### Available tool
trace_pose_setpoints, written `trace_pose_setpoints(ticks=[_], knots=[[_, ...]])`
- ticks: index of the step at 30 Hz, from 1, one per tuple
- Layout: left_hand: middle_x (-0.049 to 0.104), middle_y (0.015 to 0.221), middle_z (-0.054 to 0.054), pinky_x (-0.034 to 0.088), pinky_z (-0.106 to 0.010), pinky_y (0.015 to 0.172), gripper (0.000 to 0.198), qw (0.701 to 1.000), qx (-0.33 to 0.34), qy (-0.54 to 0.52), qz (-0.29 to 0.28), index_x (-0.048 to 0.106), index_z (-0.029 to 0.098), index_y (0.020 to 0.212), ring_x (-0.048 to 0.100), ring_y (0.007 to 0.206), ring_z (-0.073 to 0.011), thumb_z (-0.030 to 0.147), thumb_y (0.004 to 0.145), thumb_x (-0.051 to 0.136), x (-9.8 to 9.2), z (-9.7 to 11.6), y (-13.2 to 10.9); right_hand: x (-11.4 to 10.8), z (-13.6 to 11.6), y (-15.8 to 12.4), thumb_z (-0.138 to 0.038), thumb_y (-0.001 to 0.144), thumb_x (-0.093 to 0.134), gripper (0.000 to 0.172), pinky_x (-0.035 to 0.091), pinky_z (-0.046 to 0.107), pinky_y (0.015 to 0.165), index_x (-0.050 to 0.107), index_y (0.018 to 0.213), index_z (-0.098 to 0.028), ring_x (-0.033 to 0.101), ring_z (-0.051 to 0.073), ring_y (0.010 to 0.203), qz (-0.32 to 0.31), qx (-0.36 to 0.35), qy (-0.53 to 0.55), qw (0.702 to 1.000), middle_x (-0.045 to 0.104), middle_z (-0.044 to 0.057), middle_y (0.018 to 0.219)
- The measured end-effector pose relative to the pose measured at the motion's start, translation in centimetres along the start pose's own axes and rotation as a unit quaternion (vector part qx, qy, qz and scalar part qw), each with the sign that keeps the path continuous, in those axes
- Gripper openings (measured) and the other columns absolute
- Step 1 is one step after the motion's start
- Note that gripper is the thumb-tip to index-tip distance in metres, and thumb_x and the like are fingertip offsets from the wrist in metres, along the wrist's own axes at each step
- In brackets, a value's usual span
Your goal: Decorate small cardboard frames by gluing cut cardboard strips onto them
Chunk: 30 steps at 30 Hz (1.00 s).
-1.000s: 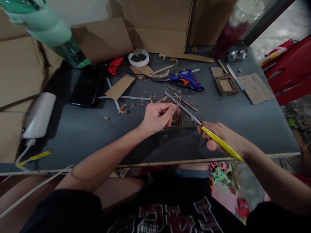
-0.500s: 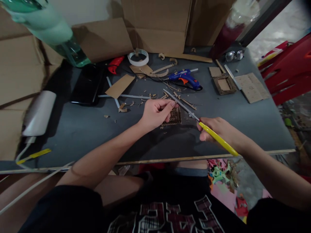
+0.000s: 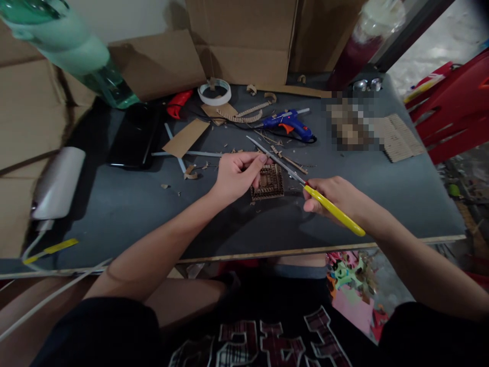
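Note:
My right hand (image 3: 333, 198) is closed around the yellow handles of a pair of scissors (image 3: 284, 168), whose long metal blades point up and to the left. Close by the blades, my left hand (image 3: 240, 174) is pinched, thumb against fingers. Whatever sits in that pinch is too small or hidden to name. Below and partly behind the left fingers lies a small square piece of layered corrugated cardboard (image 3: 269, 189) on the dark tabletop. Cardboard scraps (image 3: 290, 162) are scattered behind the blades.
A blue glue gun (image 3: 290, 124) lies beyond the hands, with a tape roll (image 3: 214, 92) farther back. On the left are a black phone (image 3: 132, 137), a white device with a cable (image 3: 59, 182) and a green bottle (image 3: 84, 61). Ribbed cardboard (image 3: 399, 136) lies at right, beside a blurred patch.
Both hands and the scissors have shifted slightly left and up. More of the square cardboard piece now shows beside my left fingers.

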State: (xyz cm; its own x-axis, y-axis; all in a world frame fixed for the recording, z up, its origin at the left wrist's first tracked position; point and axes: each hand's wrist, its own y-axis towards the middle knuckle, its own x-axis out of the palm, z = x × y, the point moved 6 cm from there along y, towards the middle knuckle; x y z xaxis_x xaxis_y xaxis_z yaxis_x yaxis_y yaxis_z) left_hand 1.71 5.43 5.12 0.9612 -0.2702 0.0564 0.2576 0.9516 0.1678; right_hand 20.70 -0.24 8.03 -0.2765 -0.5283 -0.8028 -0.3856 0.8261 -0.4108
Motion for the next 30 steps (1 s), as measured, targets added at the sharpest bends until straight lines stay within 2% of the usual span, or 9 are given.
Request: trace_pose_setpoints(ticks=[8, 20, 30], knots=[[0.047, 0.036, 0.006, 0.029, -0.018, 0.037, 0.048, 1.000, -0.019, -0.018, 0.011, 0.076, 0.016, 0.075, 0.034, 0.031, -0.0026, 0.064, 0.077, 0.074, -0.18, -0.74, 0.26, 0.41, 0.31, 0.54, -0.091, 0.082, 0.026, 0.073, 0.029, 0.030, 0.058, 0.047, 0.071, -0.022, 0.044, 0.013, 0.055, 0.024, 0.007, -0.004, 1.000, 0.054, 0.002, 0.063], [0.048, 0.037, 0.006, 0.031, -0.018, 0.039, 0.048, 0.999, -0.026, -0.017, 0.011, 0.075, 0.017, 0.070, 0.034, 0.033, -0.0021, 0.064, 0.076, 0.075, -0.14, -1.03, 0.32, 0.66, 0.48, 0.48, -0.088, 0.084, 0.032, 0.067, 0.027, 0.029, 0.057, 0.047, 0.072, -0.023, 0.047, 0.015, 0.055, 0.036, 0.019, -0.026, 0.999, 0.053, 0.001, 0.061], [0.048, 0.037, 0.006, 0.029, -0.017, 0.038, 0.049, 1.000, -0.024, -0.020, 0.006, 0.074, 0.016, 0.070, 0.034, 0.032, -0.0018, 0.064, 0.076, 0.075, -0.04, -0.98, 0.32, 0.61, 0.49, 0.24, -0.088, 0.083, 0.034, 0.067, 0.027, 0.029, 0.057, 0.048, 0.073, -0.024, 0.044, 0.014, 0.054, 0.030, 0.029, -0.007, 0.999, 0.051, 0.000, 0.060]])
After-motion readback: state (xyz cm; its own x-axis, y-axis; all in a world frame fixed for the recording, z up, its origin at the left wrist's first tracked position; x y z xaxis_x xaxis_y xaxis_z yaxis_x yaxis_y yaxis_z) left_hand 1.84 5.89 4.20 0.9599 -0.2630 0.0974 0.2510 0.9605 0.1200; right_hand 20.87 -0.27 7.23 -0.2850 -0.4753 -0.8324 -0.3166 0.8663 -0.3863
